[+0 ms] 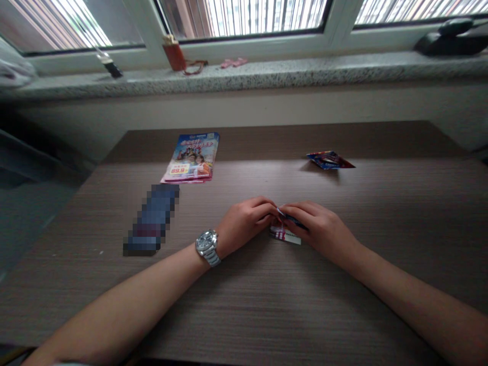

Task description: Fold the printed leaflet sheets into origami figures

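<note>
Near the middle of the table, both my hands pinch a small folded printed paper [285, 235]. My left hand [247, 222], with a metal watch [207, 241] on its wrist, has its fingers closed at the paper's left side. From the right, the curled fingers of my right hand [323, 223] close on the same paper and cover much of it. A white strip with pink print shows below the fingers, flat near the tabletop. Beyond my right hand lies a folded colourful paper piece [330, 160], its pointed end to the right.
A stack of printed flyers [192, 156] lies at the back left of the wooden table [244, 300]. Closer, a dark blurred-out rectangular object [152, 218] rests left of my watch. Behind, the stone windowsill [290, 75] carries a red-brown case [174, 54] and pink items [234, 63].
</note>
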`<state>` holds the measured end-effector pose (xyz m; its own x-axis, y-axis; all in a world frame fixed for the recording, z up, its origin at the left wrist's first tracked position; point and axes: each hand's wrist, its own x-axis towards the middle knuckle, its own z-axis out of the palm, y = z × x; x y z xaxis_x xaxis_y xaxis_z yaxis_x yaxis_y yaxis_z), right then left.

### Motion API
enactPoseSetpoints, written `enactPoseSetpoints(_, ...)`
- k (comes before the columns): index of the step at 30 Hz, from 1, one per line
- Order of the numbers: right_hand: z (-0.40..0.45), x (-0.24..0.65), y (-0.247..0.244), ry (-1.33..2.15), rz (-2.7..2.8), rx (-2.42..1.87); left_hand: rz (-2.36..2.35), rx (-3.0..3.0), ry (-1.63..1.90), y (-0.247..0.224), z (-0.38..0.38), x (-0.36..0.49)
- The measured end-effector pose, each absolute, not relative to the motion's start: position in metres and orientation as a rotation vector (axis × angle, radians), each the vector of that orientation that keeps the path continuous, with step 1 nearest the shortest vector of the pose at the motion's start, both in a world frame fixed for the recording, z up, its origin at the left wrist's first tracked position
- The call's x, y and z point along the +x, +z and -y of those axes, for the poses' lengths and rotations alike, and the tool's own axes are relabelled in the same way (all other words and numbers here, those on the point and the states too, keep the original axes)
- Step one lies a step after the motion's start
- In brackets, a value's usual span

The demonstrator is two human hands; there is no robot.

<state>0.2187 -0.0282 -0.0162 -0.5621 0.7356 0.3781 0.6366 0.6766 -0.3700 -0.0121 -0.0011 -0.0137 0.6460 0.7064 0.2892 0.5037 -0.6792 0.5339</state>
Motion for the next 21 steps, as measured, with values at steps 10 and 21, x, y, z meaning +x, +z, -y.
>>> enactPoseSetpoints(10, 0.029, 0.227, -0.012, 0.122, 2.588, -1.015, -0.921, 2.428, 0.751, -0.015, 0.000, -0.015)
enactPoseSetpoints(21, 0.028, 0.230, -0.009, 0.076, 2.657, -0.960, -0.917, 2.427, 0.745, -0.014, 0.000, -0.016)
